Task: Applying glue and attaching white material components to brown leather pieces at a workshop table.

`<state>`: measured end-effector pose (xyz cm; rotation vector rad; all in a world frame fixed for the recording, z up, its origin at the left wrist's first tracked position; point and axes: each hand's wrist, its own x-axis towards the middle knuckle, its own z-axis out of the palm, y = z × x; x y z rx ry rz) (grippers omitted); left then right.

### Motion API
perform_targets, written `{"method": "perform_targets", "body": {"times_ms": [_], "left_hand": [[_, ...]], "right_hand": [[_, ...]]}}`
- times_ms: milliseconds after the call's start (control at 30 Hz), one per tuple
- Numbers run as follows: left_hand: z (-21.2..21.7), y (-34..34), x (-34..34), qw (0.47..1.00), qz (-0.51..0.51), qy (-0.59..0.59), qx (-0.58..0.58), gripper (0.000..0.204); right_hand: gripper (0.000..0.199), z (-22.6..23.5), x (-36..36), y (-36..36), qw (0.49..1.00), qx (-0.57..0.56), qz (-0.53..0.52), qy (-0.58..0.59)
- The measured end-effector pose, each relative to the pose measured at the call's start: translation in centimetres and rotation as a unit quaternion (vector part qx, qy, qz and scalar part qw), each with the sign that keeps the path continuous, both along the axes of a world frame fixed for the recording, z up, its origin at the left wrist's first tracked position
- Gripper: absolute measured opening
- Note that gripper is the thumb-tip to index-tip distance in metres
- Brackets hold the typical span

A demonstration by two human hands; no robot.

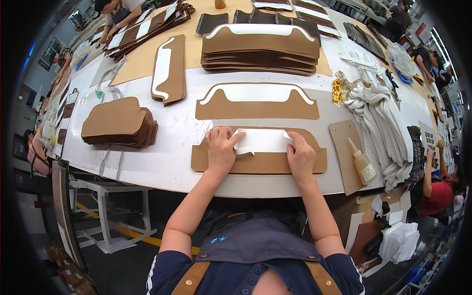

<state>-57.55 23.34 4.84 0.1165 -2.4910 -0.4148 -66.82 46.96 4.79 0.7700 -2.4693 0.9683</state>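
Note:
A brown shaped panel (265, 165) lies on the table right before me. On its upper part is a white strip (264, 141) with its ends lifted and curling. My left hand (221, 148) is closed on the strip's left end, fingers bent and resting on the panel. At the other end, my right hand (300, 154) pinches the strip between thumb and fingers. The parts of the strip under both hands are hidden. Just beyond lies a similar brown panel (255, 112) with a white strip lying flat along its top edge.
A tall stack of brown panels (260, 54) stands farther back; another stack (118, 120) is at left. One small pile (169, 69) lies turned sideways. To the right are a glue bottle (364, 164) on a brown board (344, 140) and bundled white strips (381, 123). Co-workers stand around.

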Motion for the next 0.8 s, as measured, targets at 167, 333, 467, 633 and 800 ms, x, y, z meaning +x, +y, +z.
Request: {"method": "perform_targets", "body": {"times_ms": [167, 333, 467, 633, 800], "left_hand": [[-0.2, -0.1, 0.0, 1.000, 0.001, 0.001, -0.002, 0.047], [-0.1, 0.0, 0.0, 1.000, 0.007, -0.002, -0.002, 0.046], [-0.1, 0.0, 0.0, 1.000, 0.002, 0.000, 0.001, 0.046], [-0.1, 0.1, 0.1, 1.000, 0.001, -0.003, 0.001, 0.046], [-0.1, -0.1, 0.1, 1.000, -0.001, -0.007, -0.001, 0.047]], "right_hand": [[0.036, -0.1, 0.0, 0.0, 1.000, 0.001, -0.001, -0.004], [0.037, -0.2, -0.1, 0.0, 1.000, 0.002, 0.003, 0.005], [0.033, 0.1, 0.2, 0.1, 1.000, 0.017, -0.007, -0.004], [0.026, 2.1, 0.1, 1.0, 0.995, -0.003, -0.090, -0.040], [0.018, 1.5, -2.0, 2.4, 0.993, 0.034, -0.112, 0.000]]}}
